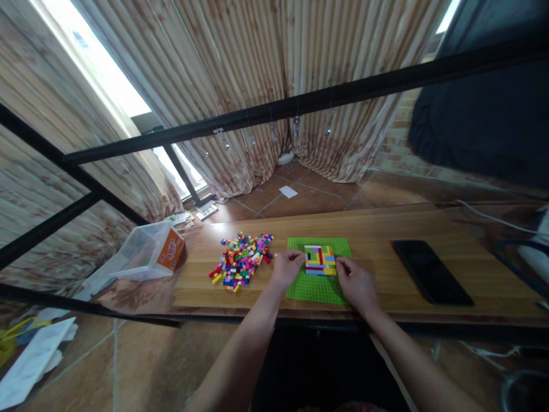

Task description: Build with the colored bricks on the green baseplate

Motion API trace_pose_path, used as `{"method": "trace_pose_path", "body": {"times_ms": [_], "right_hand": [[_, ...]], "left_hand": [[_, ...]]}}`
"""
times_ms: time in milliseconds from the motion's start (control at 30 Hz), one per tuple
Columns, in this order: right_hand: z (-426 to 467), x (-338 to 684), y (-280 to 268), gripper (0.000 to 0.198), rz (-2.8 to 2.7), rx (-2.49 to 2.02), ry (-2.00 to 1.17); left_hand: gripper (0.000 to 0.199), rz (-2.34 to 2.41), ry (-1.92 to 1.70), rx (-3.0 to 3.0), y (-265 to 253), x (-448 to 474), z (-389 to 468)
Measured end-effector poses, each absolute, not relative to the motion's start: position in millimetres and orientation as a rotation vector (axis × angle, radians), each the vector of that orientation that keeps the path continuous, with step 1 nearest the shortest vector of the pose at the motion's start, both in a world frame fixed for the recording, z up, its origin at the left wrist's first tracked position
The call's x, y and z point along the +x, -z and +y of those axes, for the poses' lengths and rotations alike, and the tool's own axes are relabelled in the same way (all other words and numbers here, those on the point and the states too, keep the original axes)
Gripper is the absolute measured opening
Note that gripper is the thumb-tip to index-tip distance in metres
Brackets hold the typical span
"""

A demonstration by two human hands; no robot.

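Head view: left hand (286, 268) and right hand (355, 281) are flanking the brick build (319, 260) sitting on the green baseplate (315, 286), fingers curled against its sides; grip unclear. Loose brick pile (241, 260) lying left of baseplate, phone (431, 271) right, all on tabletop (377, 229).

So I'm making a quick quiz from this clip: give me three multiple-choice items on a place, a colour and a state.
1. Where is the loose brick pile? A left of the baseplate B on the phone C on the floor
2. What colour is the baseplate? A red B green C white
3. How does the clear tub lie? A upright B tipped on its side C stacked

A: the pile lies beside the left hand. B: green studs show by the right hand. B: its opening faces sideways.
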State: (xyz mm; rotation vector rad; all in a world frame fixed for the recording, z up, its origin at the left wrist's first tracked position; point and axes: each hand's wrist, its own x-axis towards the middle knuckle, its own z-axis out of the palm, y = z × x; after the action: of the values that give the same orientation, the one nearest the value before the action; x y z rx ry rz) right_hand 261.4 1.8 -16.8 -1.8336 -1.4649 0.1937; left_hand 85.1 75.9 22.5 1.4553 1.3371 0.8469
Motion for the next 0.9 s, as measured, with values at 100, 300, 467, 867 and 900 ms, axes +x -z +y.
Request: {"method": "trace_pose_path", "body": {"times_ms": [100,300,467,867,900], "right_hand": [[1.3,261.4,16.4,0.033,-1.471,-1.836,-0.188],[-0.3,264.9,21.5,0.037,-1.480,-1.867,-0.178],[1.2,270.6,31.0,0.039,-1.468,-1.950,-0.159],[-1.2,272.4,29.9,0.044,-1.472,-1.991,-0.181],[-1.4,272.6,30.0,0.044,-1.475,-1.985,-0.188]], "left_hand": [[0.019,1.321,-1.020,1.388,-22.7,72.2,52.8],[0.017,1.349,-1.027,1.293,-16.3,24.9,-4.0],[0.020,1.527,-1.071,1.179,-2.4,-30.3,-22.3],[0.019,2.136,-1.032,1.404,-13.6,-93.1,-10.1],[0.020,2.169,-1.009,1.440,-15.1,-92.9,-7.7]]}}
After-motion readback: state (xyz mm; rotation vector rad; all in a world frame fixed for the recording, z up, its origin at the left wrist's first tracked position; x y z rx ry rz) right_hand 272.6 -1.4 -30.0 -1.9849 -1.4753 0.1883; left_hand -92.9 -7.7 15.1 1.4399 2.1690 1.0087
